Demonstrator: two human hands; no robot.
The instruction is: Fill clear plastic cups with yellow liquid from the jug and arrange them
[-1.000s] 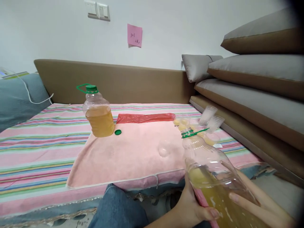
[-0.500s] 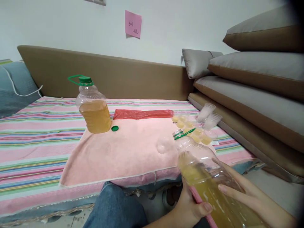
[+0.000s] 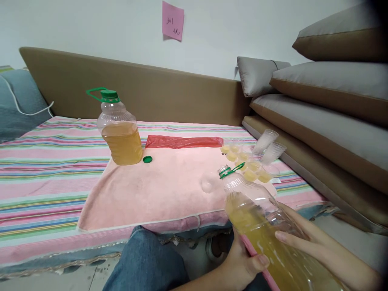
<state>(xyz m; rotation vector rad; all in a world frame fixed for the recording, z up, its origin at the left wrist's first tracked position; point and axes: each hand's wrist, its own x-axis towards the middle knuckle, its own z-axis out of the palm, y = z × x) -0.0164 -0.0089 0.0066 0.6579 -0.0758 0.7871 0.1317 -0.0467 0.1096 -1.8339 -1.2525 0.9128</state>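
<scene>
At the far left of the pink cloth (image 3: 145, 194), a clear plastic bottle with a green cap and looped handle (image 3: 123, 143) stands upright, amber liquid inside. Just to its right lies a loose round green cap (image 3: 147, 159); it is best kept there, apart from the hands. Next comes a flat red plastic film (image 3: 183, 142) along the cloth's back edge, then a single clear plastic cup (image 3: 207, 182), apparently without liquid.

Just right of that cup is the uncapped mouth of a second clear plastic bottle, with yellow liquid and a green neck ring (image 3: 259, 226). The bottle leans, neck up and to the left, base toward the person. The left hand (image 3: 238, 262) is clamped on its lower side, thumb pressed beside a pink strip; its other fingers are hidden. Because the bottle looks heavy and smooth, this hand should carry the weight and change the slant slowly, so the liquid does not surge.

Clear cups of yellow liquid (image 3: 250, 176) stand close behind the neck; keeping the swinging handle away from them seems wise. Stacked clear cups (image 3: 274, 153) lean beyond. Farther right, the right hand (image 3: 327, 250) grips the bottle's upper side, the visible digits spread around it; it should steady rather than squeeze, since thin plastic may flex.
</scene>
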